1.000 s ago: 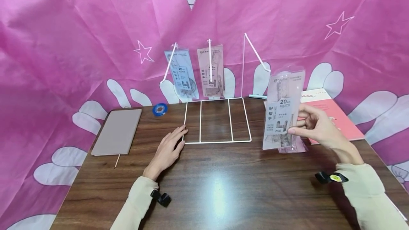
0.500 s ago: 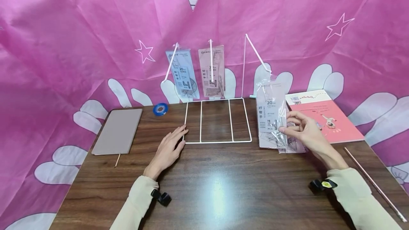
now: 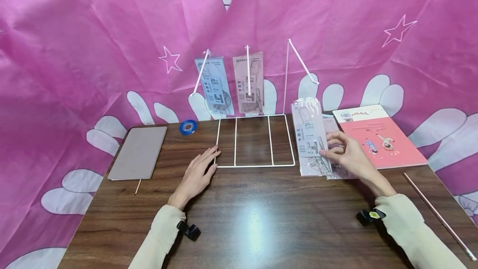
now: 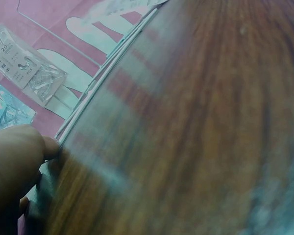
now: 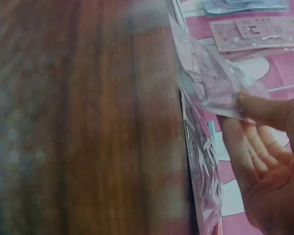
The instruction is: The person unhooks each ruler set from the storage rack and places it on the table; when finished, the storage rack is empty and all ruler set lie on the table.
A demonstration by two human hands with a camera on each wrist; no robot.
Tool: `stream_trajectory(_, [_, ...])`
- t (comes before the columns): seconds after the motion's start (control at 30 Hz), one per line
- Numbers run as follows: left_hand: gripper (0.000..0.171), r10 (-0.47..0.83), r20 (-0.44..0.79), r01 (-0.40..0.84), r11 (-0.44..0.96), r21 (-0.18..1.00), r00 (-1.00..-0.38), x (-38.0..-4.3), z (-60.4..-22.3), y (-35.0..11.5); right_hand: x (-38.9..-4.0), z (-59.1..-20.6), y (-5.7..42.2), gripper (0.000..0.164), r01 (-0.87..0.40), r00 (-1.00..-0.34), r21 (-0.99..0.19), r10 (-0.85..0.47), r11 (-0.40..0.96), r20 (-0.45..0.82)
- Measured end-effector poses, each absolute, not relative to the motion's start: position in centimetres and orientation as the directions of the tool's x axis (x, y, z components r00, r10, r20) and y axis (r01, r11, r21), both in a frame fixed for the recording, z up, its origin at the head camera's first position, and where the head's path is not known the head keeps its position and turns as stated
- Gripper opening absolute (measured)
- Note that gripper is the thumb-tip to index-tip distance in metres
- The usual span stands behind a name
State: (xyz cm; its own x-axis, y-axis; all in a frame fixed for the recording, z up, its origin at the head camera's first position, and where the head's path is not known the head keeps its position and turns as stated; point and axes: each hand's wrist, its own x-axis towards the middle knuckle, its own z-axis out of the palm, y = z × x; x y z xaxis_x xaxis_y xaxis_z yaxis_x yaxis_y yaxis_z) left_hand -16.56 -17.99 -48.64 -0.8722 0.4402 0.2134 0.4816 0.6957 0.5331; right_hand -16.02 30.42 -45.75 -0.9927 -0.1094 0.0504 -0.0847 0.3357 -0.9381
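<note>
My right hand [image 3: 349, 155] pinches a clear-sleeved ruler set [image 3: 308, 130] marked "20 cm" and "4 PCS" by its right edge, thumb in front. The pack leans close to the right side of a white wire display rack [image 3: 261, 166]. Another ruler set [image 3: 337, 174] lies on the table partly beneath it. My left hand [image 3: 196, 173] rests flat, fingertips on the left bar of the rack's base. From the rack's left hook hangs a blue ruler set [image 3: 213, 69], from its middle hook a pink ruler set [image 3: 257, 74]. Nothing hangs on the right hook [image 3: 303, 63].
A pink-red book [image 3: 396, 136] lies at the back right, with a thin pinkish rod [image 3: 437, 213] in front. On the left are a grey notebook [image 3: 138, 152], a small stick [image 3: 137, 187] below it, and a blue tape roll [image 3: 188, 127]. A pink cloth backdrop [image 3: 112, 45] hangs behind.
My right hand has moved left and slightly down with the ruler set, uncovering the book and the pack on the table. My left hand stays on the rack's base.
</note>
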Motion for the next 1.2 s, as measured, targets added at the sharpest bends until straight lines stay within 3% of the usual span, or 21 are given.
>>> stream_trajectory(0.27, [0.045,0.437,0.210,0.477,0.700,0.531,-0.875,-16.6,-48.7,-18.2,-16.4,-45.9,30.2,0.050,-0.055,-0.998,-0.842,-0.063,0.537,0.025])
stream_trajectory(0.47, [0.045,0.438,0.217,0.482,0.697,0.532,-0.873,-16.7,-48.7,-18.2,-16.3,-45.7,29.5,0.045,-0.048,-0.999,-0.811,-0.038,0.584,0.032])
stream_trajectory(0.73, [0.046,0.440,0.211,0.481,0.703,0.524,-0.873,-16.9,-48.8,-18.2,-15.9,-45.3,28.9,0.037,-0.160,-0.981,-0.672,-0.039,0.723,0.191])
stream_trajectory(0.97, [0.045,0.439,0.209,0.479,0.702,0.527,-0.874,-16.8,-48.8,-18.1,-16.8,-44.7,27.4,0.027,-0.219,-0.961,-0.683,-0.033,0.697,0.274])
stream_trajectory(1.2, [0.045,0.439,0.212,0.481,0.703,0.523,-0.873,-16.6,-48.7,-18.0,-20.4,-43.4,24.5,0.024,-0.315,-0.936,-0.734,-0.067,0.602,0.346])
